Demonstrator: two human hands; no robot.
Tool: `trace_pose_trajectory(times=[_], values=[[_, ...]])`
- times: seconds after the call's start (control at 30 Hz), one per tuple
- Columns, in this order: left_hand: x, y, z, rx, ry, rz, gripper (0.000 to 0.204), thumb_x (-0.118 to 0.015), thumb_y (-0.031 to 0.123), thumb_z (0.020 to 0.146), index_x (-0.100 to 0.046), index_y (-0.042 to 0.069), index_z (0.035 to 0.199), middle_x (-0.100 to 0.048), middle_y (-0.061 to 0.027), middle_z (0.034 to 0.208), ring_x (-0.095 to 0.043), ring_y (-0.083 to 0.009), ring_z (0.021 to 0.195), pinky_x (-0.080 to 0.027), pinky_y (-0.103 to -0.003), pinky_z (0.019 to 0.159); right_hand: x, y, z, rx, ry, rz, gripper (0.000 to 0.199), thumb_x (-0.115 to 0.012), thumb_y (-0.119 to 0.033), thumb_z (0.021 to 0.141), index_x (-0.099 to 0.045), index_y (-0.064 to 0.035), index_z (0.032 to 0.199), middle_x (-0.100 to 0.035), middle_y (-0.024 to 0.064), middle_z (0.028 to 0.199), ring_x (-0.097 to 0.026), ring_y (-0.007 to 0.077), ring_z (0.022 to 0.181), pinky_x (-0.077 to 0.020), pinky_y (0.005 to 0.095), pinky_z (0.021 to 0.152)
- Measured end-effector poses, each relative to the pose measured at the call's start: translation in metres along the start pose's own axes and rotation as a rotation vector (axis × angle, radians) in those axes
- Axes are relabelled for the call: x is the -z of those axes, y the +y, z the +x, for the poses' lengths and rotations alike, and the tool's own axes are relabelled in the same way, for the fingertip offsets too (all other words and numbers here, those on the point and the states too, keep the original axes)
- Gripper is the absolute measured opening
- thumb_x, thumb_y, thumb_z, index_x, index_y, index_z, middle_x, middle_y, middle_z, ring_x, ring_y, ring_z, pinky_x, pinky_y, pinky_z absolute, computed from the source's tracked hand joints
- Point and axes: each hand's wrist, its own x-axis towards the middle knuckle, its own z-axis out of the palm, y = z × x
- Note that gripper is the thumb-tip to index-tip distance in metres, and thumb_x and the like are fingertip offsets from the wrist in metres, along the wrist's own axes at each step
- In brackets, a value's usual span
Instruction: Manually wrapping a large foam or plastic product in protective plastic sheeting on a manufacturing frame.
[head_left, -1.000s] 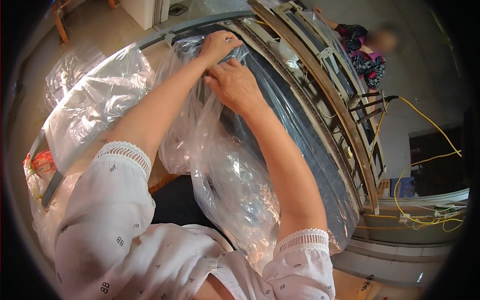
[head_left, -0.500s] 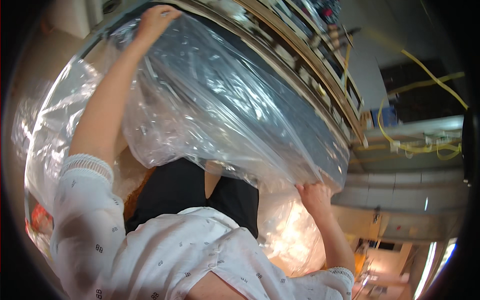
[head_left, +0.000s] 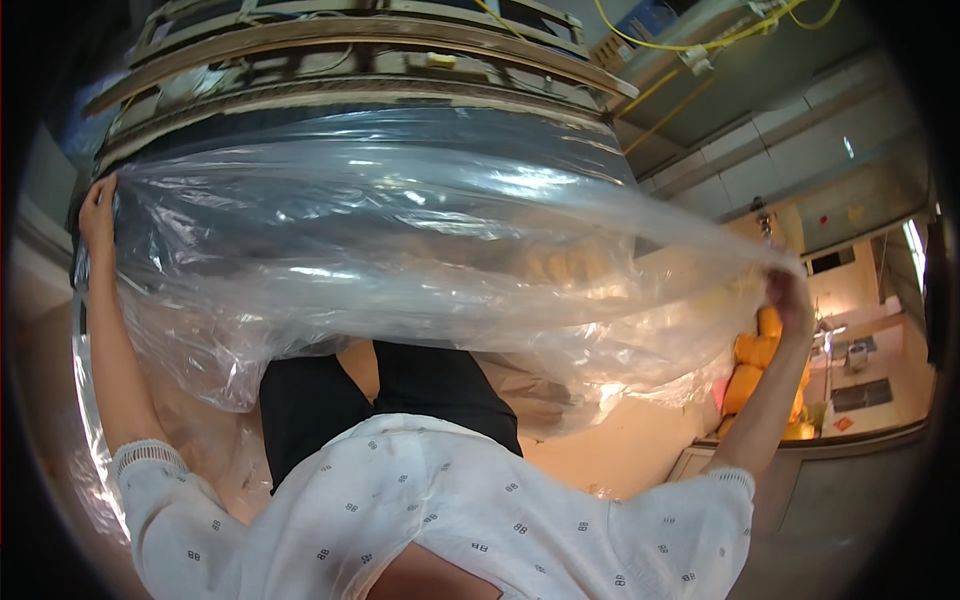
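Clear plastic film (head_left: 400, 250) spreads in loose folds over the dark worktop (head_left: 450, 122), its near edge drooping by the black shorts (head_left: 315, 400); the left hand (head_left: 98, 210) pinches one end with fingers closed, while the blurred right hand (head_left: 790, 300) seems curled on the raised other end. Drawing both ends apart evenly, with the left pinch held firm, should ease out the creases without tearing so thin a sheet. Lowering the right end slowly would probably limit air trapped underneath.
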Motion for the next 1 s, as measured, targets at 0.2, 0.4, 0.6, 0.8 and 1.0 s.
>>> trace_pose_trajectory(times=[0.2, 0.4, 0.6, 0.8, 1.0], values=[[0.023, -0.052, 0.009, 0.014, 0.010, 0.090, 0.044, -0.056, 0.048, 0.084, -0.066, 0.008, 0.100, -0.066, -0.0097, 0.098, -0.059, -0.0247, 0.095, -0.041, -0.030, 0.084, -0.152, 0.019, 0.059, 0.675, 0.728, -0.655, 0.043, -0.053, -0.024, 0.088, -0.045, 0.0053, 0.118, -0.051, 0.0176, 0.116, -0.048, 0.0297, 0.113, -0.0379, 0.0367, 0.098], [0.085, -0.188, 0.058, -0.024, -0.138, 0.258, 0.047, -0.050, 0.045, 0.088, -0.061, 0.003, 0.106, -0.063, -0.0122, 0.101, -0.058, -0.0238, 0.094, -0.041, -0.031, 0.084, -0.195, 0.143, 0.088, 0.587, -0.090, -1.445, 0.053, -0.064, -0.024, 0.077, -0.047, -0.0070, 0.124, -0.044, 0.0123, 0.132, -0.040, 0.0310, 0.123, -0.0371, 0.0370, 0.098], [0.056, -0.180, 0.039, -0.110, -0.110, 0.281, 0.044, -0.044, 0.040, 0.093, -0.059, -0.001, 0.100, -0.062, -0.0156, 0.093, -0.057, -0.0252, 0.088, -0.041, -0.032, 0.082, -0.268, 0.127, 0.119, 0.634, -0.155, -0.774, 0.047, -0.064, -0.022, 0.079, -0.049, -0.0033, 0.120, -0.052, 0.0150, 0.118, -0.050, 0.0336, 0.107, -0.0412, 0.0386, 0.088], [0.059, -0.176, 0.037, -0.049, -0.068, 0.320, 0.040, -0.043, 0.041, 0.093, -0.059, 0.006, 0.107, -0.062, -0.0131, 0.101, -0.058, -0.0257, 0.093, -0.041, -0.034, 0.084, -0.308, 0.115, 0.124, 0.909, 0.263, -0.919, 0.052, -0.069, -0.030, 0.074, -0.052, -0.0029, 0.114, -0.052, 0.0131, 0.101, -0.050, 0.0310, 0.096, -0.0400, 0.0391, 0.081], [0.073, -0.183, 0.041, -0.005, -0.041, 0.456, 0.042, -0.041, 0.046, 0.092, -0.059, 0.013, 0.110, -0.062, -0.0104, 0.107, -0.059, -0.0279, 0.097, -0.043, -0.035, 0.083, -0.313, 0.095, 0.126, 0.902, 0.471, -1.097, 0.045, -0.073, -0.032, 0.070, -0.056, -0.0048, 0.102, -0.052, 0.0089, 0.094, -0.049, 0.0262, 0.091, -0.0388, 0.0370, 0.078]])
